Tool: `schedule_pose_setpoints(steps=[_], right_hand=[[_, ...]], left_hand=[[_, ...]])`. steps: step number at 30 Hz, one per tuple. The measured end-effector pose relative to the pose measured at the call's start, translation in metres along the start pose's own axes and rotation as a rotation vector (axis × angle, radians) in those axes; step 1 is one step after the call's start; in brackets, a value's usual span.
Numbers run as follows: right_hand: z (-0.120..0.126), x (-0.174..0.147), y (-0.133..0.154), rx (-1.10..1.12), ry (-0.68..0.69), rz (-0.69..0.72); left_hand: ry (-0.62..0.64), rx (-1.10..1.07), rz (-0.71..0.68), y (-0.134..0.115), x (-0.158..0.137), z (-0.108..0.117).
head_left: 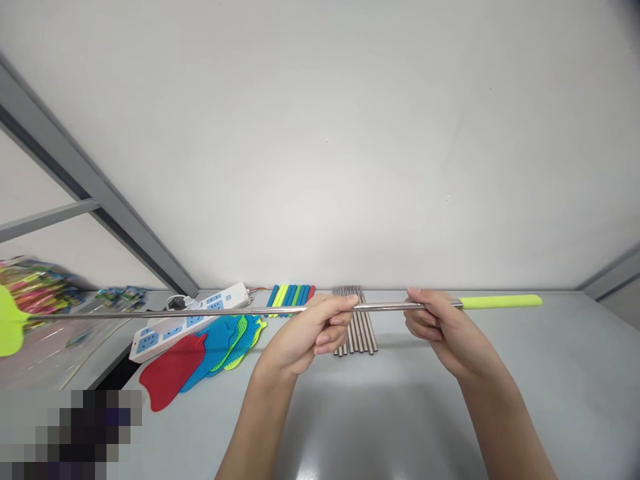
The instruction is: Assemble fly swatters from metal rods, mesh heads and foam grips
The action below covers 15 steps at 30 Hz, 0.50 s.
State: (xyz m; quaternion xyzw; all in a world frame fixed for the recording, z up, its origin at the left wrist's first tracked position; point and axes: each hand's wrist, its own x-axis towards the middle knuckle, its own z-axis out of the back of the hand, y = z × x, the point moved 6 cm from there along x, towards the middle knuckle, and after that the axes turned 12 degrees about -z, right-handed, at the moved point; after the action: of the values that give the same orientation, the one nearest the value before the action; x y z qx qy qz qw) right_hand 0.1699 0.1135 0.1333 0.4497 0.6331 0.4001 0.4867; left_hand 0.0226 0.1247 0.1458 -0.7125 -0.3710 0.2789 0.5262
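Observation:
A telescopic fly swatter (pixel 200 313) stretches level across the view, its thin metal rod drawn out long. Its yellow-green head (pixel 11 321) is cut off by the left edge, and a yellow-green handle sleeve (pixel 501 302) forms the right end. My left hand (pixel 315 330) pinches the rod near its middle. Close to the handle, my right hand (pixel 440 327) is closed around the metal. Behind my left hand lie several metal rods (pixel 363 333) side by side on the grey table (pixel 380 413), partly hidden by that hand.
Red, blue, green and yellow swatter heads (pixel 173 370) lie fanned at left beside a white power strip (pixel 200 313). Several coloured handle sleeves (pixel 290 295) line the wall (pixel 350 167). Bagged colourful items (pixel 40 287) sit beyond a grey metal frame (pixel 100 180).

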Motion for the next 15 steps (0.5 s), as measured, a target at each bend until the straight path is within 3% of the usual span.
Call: schedule_pose_setpoints(steps=[15], right_hand=[[0.005,0.006,0.000,0.098,-0.019,-0.001]], left_hand=[[-0.048,0.019,-0.012,-0.001,0.002,0.021]])
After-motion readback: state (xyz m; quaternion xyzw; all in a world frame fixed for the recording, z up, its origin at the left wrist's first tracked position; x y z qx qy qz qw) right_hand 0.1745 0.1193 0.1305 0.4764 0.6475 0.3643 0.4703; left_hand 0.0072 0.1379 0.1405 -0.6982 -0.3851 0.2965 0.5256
